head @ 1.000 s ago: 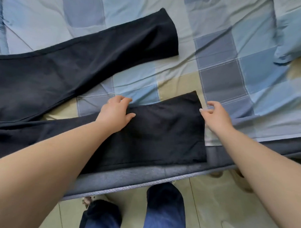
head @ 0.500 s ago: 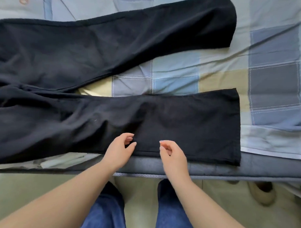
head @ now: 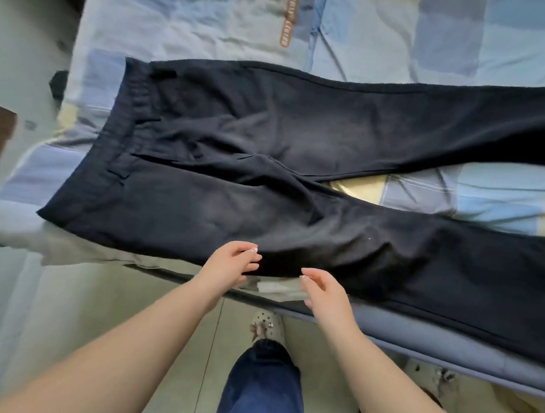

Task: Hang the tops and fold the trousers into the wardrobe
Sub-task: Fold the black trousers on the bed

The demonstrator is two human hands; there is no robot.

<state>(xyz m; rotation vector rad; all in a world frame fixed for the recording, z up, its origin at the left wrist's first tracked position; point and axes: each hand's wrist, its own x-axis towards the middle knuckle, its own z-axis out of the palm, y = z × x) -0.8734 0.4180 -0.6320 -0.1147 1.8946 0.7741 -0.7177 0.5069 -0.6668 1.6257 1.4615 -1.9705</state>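
Now the trousers (head: 296,182) lie lengthwise left-to-right, near edge just ahead of the left hand (head: 232,262) and right hand (head: 324,290), both loosely open, empty.

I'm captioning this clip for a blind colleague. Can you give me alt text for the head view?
Dark trousers lie spread flat on a blue checked bedspread, waistband to the left, legs apart running right. The left hand and right hand hover at the near edge, fingers relaxed.

The trousers (head: 266,163) look like matt, slightly fuzzy dark cloth, lying on a soft, wrinkled checked cotton-like bedcover (head: 379,34).
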